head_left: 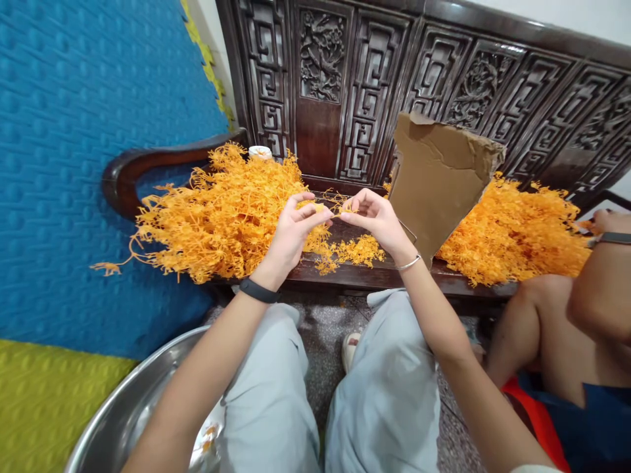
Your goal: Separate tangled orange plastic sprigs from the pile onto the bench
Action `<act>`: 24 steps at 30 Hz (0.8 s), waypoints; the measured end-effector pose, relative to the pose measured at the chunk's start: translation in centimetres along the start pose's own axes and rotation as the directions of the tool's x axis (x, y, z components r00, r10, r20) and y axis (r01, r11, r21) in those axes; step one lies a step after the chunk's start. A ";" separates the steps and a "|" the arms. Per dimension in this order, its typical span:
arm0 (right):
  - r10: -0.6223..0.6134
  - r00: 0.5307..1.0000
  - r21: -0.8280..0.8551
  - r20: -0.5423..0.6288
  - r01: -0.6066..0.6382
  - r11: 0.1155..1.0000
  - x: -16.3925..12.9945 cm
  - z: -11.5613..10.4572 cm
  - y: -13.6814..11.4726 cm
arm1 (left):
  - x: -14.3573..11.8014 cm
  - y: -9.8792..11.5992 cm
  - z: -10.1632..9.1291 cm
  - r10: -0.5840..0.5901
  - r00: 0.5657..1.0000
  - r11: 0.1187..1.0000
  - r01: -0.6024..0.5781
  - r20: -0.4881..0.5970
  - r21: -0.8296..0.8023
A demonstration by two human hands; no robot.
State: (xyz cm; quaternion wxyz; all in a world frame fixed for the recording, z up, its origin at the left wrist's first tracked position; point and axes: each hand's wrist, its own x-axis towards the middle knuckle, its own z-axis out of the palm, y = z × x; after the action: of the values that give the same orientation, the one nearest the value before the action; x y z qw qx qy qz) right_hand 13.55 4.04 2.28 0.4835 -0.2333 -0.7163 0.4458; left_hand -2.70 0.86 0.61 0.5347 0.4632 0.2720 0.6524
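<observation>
My left hand and my right hand meet above a dark wooden bench, both pinching one small orange plastic sprig between their fingertips. A large pile of orange plastic sprigs lies on the bench just left of my left hand. A small clump of sprigs rests under my hands. Another heap of sprigs lies to the right, behind a torn piece of cardboard.
A steel basin sits low at my left knee. Blue and green foam mats cover the left side. The carved wooden bench back rises behind. Another person's knee and arm are at the right.
</observation>
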 end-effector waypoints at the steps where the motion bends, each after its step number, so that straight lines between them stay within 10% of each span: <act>1: -0.018 1.000 -0.002 -0.020 0.018 1.000 0.1 0.0 0.0 | 0.0 0.0 0.1 0.007 1.000 1.000 -0.008 -0.021 -0.018; 9: -0.089 0.982 -0.036 -0.168 0.084 0.996 0.3 -0.2 0.2 | -0.3 0.3 1.2 -0.017 0.999 0.999 0.016 -0.030 -0.049; 24: -0.087 0.996 -0.024 -0.034 0.086 0.996 -0.6 0.4 -1.0 | -0.7 0.1 0.9 0.031 0.984 0.901 -0.104 0.175 0.422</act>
State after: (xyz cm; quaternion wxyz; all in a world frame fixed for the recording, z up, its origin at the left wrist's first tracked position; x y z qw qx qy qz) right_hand 13.50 2.96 2.78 0.5122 -0.2154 -0.7221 0.4122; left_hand -1.91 0.08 0.90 0.4172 0.6307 0.3476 0.5544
